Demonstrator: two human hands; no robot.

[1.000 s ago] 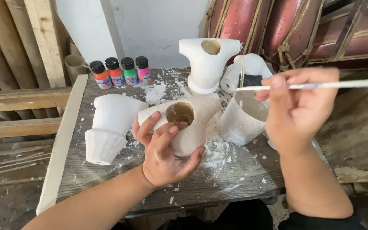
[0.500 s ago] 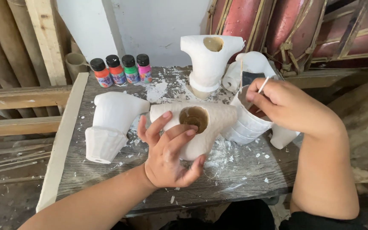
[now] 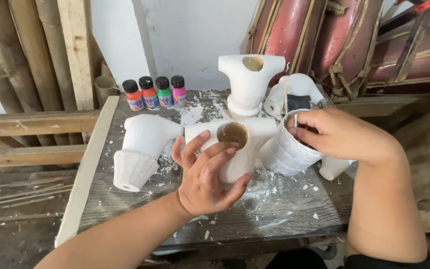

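Moved since the earlier frame: right hand [image 3: 337, 134] has come down from mid-air to the white cup [image 3: 288, 152]; its brush handle [image 3: 285, 102], earlier level, now stands nearly upright out of the cup.

Item 1, nearest: left hand [image 3: 206, 174], fingers spread and curled about the white torso figure [image 3: 242, 149], thumb beneath, fingertips at the rim of its brown neck hole. The figure is tilted, hole toward the camera, raised just over the worktop [image 3: 274, 209].

Item 2: right hand, fingers closed over the cup's mouth, pinching the brush low on its handle. The cup leans against the held figure. Bristles are hidden inside.

Handling note: judged best to load the brush lightly, wipe it on the cup rim, and keep the left grip on unpainted areas so the figure does not turn.

Item 3: second white figure [image 3: 143, 147], lying on its side, left.

Item 4: upright white figure [image 3: 250, 82], behind.

Item 5, farthest: four paint bottles [image 3: 156, 93], orange, blue, green, pink, in a row.
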